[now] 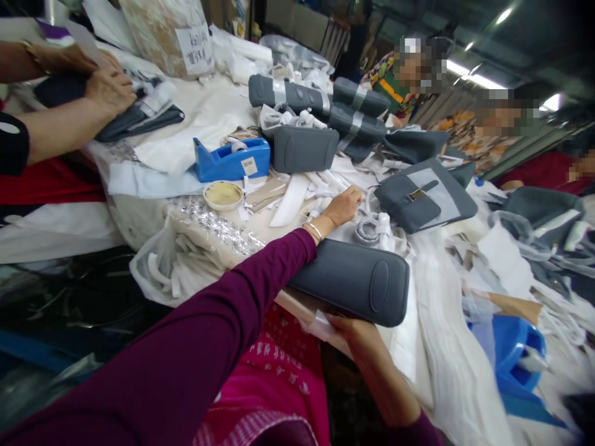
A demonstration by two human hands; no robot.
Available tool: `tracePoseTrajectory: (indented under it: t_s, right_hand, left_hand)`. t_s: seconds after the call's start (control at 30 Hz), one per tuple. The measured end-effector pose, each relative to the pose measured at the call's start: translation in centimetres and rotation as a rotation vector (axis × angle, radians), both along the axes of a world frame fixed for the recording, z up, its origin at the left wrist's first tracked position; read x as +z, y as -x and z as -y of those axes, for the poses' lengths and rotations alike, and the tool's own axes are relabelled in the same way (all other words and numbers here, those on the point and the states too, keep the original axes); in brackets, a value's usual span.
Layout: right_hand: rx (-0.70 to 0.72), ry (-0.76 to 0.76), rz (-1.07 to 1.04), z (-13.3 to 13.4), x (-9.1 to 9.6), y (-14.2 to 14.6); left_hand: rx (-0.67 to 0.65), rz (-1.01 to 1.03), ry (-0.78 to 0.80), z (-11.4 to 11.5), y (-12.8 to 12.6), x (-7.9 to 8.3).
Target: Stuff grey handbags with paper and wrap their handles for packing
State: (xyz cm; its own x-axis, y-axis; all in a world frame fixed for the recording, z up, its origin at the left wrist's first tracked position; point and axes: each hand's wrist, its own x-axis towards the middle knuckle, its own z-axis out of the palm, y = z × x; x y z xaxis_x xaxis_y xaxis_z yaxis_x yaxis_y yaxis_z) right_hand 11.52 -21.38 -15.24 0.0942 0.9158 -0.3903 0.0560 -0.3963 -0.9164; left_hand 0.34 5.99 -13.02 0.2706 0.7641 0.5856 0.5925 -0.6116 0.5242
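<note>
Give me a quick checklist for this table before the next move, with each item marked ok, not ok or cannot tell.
1. Right hand gripping the grey padded panel: cannot tell; it is at the panel's near edge.
2. Left hand off the panel: ok; it rests on white strips beside a coiled strap.
3. Blue tape dispenser holding a roll: ok.
4. Shallow dish of pale yellow paste sitting level: ok.
5. Co-worker's hands away from the panel: ok; they are on dark grey fabric at the far left.
</note>
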Motion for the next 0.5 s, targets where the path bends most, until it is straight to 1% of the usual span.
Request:
tracePoseTrajectory:
  t_s: [0.07, 0.13, 0.27, 0.37, 0.5]
  right_hand:
    - [0.059, 0.08, -0.128, 0.7, 0.9, 0.7]
    - [0.102, 0.107, -0.187, 1.2, 1.4, 1.2]
    - [0.085, 0.151, -0.166, 2.3, 1.2, 1.9]
    - [0.079, 0.139, -0.193, 3.2, 0.9, 2.7]
    - [0.078, 0.144, -0.244, 3.9, 1.1, 3.9]
  left_hand:
    - [0.026, -0.025, -0.003, 0.0, -0.2, 0.0]
    - [0.066, -0.037, -0.02, 0.2, -0.3, 0.1]
    - [0.128, -0.104, 0.016, 0.9, -0.4, 0.3]
    - [0.169, -0.165, 0.058, 1.3, -0.5, 0.6]
    - [0.17, -0.179, 0.073, 1.4, -0.4, 0.8]
